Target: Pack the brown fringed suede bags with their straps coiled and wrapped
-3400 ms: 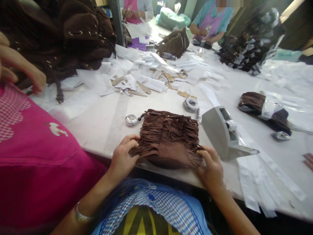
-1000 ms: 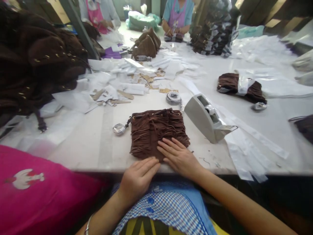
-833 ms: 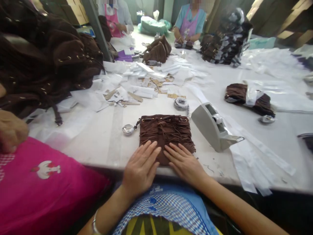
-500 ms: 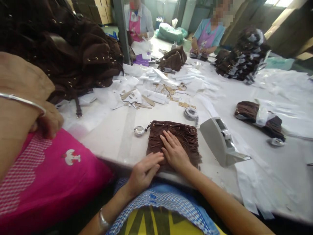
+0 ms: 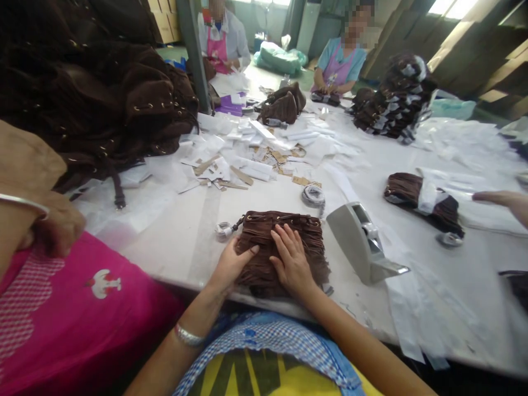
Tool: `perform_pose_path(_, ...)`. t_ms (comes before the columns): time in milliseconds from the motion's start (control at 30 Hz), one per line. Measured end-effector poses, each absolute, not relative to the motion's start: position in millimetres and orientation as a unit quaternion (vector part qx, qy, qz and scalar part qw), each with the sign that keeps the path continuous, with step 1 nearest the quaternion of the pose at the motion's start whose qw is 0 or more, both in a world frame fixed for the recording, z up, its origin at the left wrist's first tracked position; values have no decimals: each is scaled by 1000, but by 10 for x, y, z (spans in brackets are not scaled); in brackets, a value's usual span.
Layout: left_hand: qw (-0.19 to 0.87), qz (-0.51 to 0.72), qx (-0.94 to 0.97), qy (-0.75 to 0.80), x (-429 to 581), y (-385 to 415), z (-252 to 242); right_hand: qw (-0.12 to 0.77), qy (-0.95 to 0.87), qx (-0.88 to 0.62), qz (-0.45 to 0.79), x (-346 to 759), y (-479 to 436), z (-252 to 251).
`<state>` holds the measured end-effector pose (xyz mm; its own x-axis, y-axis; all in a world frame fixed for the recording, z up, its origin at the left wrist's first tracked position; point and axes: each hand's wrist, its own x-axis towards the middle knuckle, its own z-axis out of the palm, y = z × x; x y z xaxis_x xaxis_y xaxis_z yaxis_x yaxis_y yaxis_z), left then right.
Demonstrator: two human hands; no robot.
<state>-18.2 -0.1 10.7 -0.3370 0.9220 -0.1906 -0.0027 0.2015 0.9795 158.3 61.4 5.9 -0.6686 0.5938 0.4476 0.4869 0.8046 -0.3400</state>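
A dark brown fringed drawstring bag (image 5: 264,231) lies flat near the table's front edge. My left hand (image 5: 229,267) is at its left edge, thumb over the top and the other fingers mostly hidden at the side, gripping it. My right hand (image 5: 293,264) rests on the bag's middle with fingers stretched out. A wrapped coil (image 5: 224,231) hangs off the bag's upper left corner, and another wrapped strap coil (image 5: 313,195) lies just beyond its upper right. To the right stands a grey tape dispenser (image 5: 355,242).
A tall heap of brown bags (image 5: 124,99) fills the left. Paper scraps (image 5: 231,170) are scattered beyond my hands. At right lies a banded bag (image 5: 424,201), with another person's hand (image 5: 503,201) nearby. A pink-aproned person (image 5: 103,291) is close at my left. Two people work opposite.
My left hand has moved from the bag's lower front to its left edge and taken hold. My right hand stays flat on the bag. Another person's hand has appeared at the right.
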Motion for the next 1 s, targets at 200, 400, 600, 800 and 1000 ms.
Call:
perform_pose_path(200,224,387,479,755,-388,-250,54,188,-921,-326,103,1487,623,98)
perform_pose_path(400,0,349,587,731,-294,-163,719,182,-916,-341,104,1435,583,83)
perform_pose_path(600,148,414,738,513,325,178,377,165,-921,-335,114,1500,607,26)
perform_pose_path(800,111,330,709,613,304,195,-46,159,-859,-487,20,2259,878,223)
perform_pose_path(1000,81,341,685,639,348,209,-22,286,-840,-460,27,2444,785,474)
